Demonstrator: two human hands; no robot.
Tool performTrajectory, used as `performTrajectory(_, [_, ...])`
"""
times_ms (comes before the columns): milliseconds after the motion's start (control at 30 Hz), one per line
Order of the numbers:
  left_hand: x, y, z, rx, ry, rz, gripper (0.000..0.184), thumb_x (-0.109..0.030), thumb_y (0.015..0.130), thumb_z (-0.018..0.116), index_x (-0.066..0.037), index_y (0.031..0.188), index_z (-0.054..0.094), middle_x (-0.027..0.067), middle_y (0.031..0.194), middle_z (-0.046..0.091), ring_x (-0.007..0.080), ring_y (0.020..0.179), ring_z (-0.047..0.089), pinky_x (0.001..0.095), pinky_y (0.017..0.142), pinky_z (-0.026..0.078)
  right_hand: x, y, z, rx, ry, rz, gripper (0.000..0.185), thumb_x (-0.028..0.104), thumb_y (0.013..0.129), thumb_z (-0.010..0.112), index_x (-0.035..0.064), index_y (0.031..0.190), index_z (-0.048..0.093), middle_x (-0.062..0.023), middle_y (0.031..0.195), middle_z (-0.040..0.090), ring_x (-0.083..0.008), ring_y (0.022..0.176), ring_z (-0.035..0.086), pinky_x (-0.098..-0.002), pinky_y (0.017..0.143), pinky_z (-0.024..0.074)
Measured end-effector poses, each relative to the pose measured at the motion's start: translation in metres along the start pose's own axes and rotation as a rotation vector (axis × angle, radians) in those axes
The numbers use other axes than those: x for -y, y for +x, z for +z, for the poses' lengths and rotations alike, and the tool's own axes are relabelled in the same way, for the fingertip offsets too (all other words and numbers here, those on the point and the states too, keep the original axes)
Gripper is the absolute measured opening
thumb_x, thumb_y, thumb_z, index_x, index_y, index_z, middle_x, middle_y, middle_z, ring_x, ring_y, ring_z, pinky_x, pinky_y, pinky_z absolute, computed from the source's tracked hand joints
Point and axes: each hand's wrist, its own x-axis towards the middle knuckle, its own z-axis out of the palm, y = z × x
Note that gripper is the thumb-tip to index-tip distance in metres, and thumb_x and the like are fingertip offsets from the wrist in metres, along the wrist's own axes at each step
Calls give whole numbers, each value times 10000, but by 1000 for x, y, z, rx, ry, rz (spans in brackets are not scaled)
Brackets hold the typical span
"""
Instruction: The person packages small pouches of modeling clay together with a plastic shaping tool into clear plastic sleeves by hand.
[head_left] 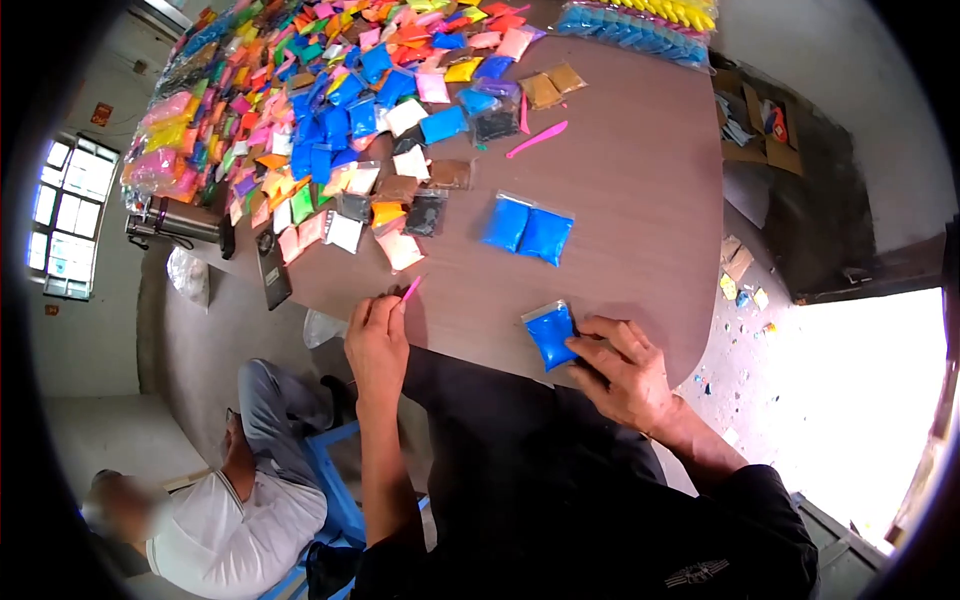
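Held pink stick (412, 288), pointing away, slanting right

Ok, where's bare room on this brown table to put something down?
The brown table is bare from the two glossy blue plastic packets to its right edge, and between the left hand, holding a thin pink stick, and the single blue packet touched by the right hand. Far left is crowded: heaped small multicoloured packets.

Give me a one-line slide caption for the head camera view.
Left hand holding a slim pink stick, right hand touching a small square blue-filled clear plastic packet on a brown table.
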Motion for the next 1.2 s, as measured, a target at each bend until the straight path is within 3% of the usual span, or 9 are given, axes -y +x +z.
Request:
performTrajectory(167, [-64,-15,2,239,-392,-59,89,-109,996,698,-51,1064,702,185,961,733,414,846,717,459,735,576,-4,-6,11,41,-117,-30,368,51,778,815,145,1132,775,-70,1248,676,-264,1031,686,-382,834,607])
performTrajectory(300, [-100,-24,15,228,-535,3,113,-77,962,737,-41,1063,703,171,943,734,384,811,728,417,693,583,-5,-4,9,64,-132,-84,405,48,739,864,97,1133,786,-92,1215,704,-276,1014,706,-385,825,621])
performTrajectory(400, [-103,-23,16,237,-553,-66,99,-77,960,735,-44,1048,706,166,936,735,375,798,727,407,686,581,-6,-5,8,92,-131,-73,384,44,754,849,100,1129,791,-83,1200,715,-272,1020,708,-376,813,620])
performTrajectory(467, [-108,-21,9,247,-555,-42,96,-79,957,738,-50,1043,707,161,930,733,370,790,725,403,683,579,-8,-7,9,75,-112,-105,483,0,699,753,128,1164,776,-62,1266,681,-273,1026,693,-375,840,613])
performTrajectory(600, [-121,-29,20,258,-576,82,90,-44,920,762,-34,1003,731,169,911,738,339,757,723,370,676,570,-7,-8,9,123,-96,-119,460,1,720,745,104,1167,771,-68,1277,685,-279,1041,697,-375,851,612])
performTrajectory(633, [-121,-31,25,268,-533,87,84,-59,918,764,-49,984,714,167,916,738,386,781,717,407,671,576,-8,-8,9,121,-89,-132,446,5,728,742,95,1164,768,-70,1276,686,-280,1051,697,-379,859,611])
performTrajectory(767, [-109,-17,33,231,-326,123,93,-163,964,717,-104,922,660,115,844,711,372,728,702,475,604,547,-8,-6,8,114,-57,-159,402,14,749,734,72,1146,762,-76,1266,693,-282,1068,696,-390,881,609])
performTrajectory(1067, [-125,-26,26,216,-558,106,61,-126,930,750,-98,946,698,129,925,746,369,807,726,458,686,588,-6,-5,8,121,-72,-154,381,11,749,732,63,1125,762,-78,1253,694,-290,1062,696,-394,879,608])
performTrajectory(1200, [-120,-19,31,235,-410,119,78,-93,918,763,-71,907,689,138,858,714,379,759,707,442,644,565,-6,-4,9,125,-70,-169,368,5,746,741,59,1109,764,-81,1234,698,-292,1057,700,-392,873,608])
